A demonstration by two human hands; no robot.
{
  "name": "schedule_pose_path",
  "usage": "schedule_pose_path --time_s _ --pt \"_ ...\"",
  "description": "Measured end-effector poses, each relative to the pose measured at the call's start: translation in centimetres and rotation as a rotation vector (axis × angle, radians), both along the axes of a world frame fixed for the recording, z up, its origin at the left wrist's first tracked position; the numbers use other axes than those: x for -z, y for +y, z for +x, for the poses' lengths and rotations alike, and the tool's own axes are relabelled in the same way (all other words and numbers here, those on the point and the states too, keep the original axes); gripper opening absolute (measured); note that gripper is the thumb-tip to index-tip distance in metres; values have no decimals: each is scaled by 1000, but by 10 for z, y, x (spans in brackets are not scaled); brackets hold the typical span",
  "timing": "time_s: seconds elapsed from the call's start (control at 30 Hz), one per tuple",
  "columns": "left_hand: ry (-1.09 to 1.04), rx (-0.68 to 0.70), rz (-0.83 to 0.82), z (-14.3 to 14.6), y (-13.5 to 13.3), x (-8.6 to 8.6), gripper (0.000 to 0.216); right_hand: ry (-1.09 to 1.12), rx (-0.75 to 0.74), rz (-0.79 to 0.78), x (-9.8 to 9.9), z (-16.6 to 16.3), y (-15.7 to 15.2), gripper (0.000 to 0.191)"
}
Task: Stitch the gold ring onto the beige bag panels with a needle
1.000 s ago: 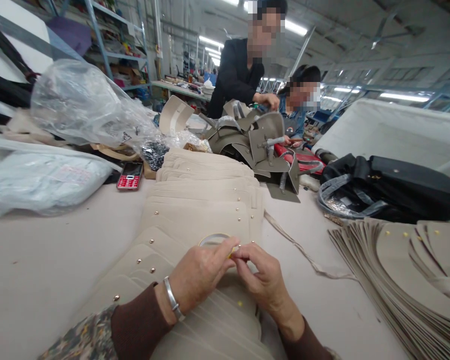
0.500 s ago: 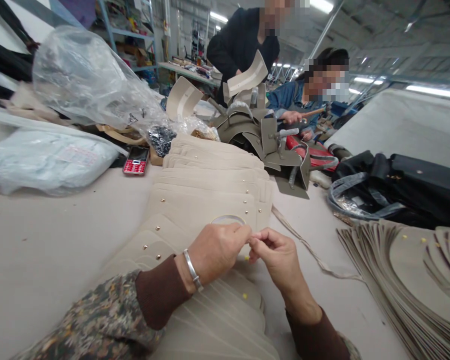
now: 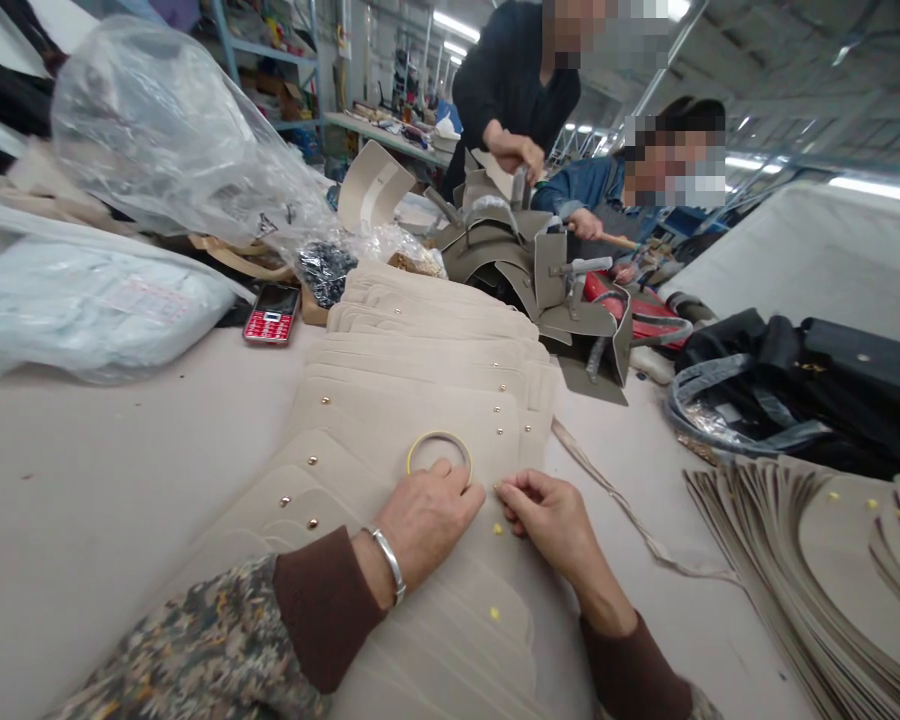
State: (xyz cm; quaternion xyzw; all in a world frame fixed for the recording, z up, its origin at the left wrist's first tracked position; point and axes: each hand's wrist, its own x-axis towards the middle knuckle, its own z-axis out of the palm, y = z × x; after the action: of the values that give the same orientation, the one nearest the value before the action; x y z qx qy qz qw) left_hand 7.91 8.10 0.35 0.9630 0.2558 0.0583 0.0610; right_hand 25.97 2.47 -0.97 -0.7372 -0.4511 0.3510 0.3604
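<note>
My left hand rests on a fanned row of beige leather panels with small metal studs. Its fingers curl onto a thin yellow tape ring lying on the top panel. My right hand sits just to the right, thumb and forefinger pinched on the panel surface beside a small yellow dot. Whether anything is in the pinch I cannot make out. Another yellow dot marks a nearer panel.
A stack of curved beige pieces fans out at right. Black bags lie behind it. Olive leather parts are piled at centre back, where two other people work. A red phone and plastic bags lie left.
Both my hands dropped from a raised pinch together onto the panel. The yellow ring now lies flat under my left fingers. The view shifted; the person in black moved their hands.
</note>
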Motion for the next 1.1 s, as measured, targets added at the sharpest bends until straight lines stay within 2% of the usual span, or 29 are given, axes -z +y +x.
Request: schedule_pose_path --time_s 0.17,0.27,0.37,0.47,0.57,0.67,0.83,0.93,1.1 --pt "5 -12 -38 0 -1 -2 11 -364 -87 48 -7 -6 5 21" --pt "17 -18 -54 -1 -1 -3 11 -436 -88 29 -8 -6 7 18" --pt "20 -26 -62 -2 0 -4 11 -403 -28 -22 -2 -2 6 17" --pt "30 -35 -76 -2 0 -4 13 -267 59 -83 6 4 6 20" --pt "38 -44 -94 -2 0 -6 14 -109 59 -158 10 6 8 22" --pt "46 -44 -111 -2 0 -10 15 -52 56 -193 8 4 11 20" --pt "46 -29 -113 -2 0 -10 14 -311 52 -26 2 -4 12 22" --pt "16 -34 -75 -1 0 -5 15 -459 28 -22 0 -8 13 26" --pt "-8 -65 -20 -5 5 -7 15 -651 -126 129 -2 -11 8 24"
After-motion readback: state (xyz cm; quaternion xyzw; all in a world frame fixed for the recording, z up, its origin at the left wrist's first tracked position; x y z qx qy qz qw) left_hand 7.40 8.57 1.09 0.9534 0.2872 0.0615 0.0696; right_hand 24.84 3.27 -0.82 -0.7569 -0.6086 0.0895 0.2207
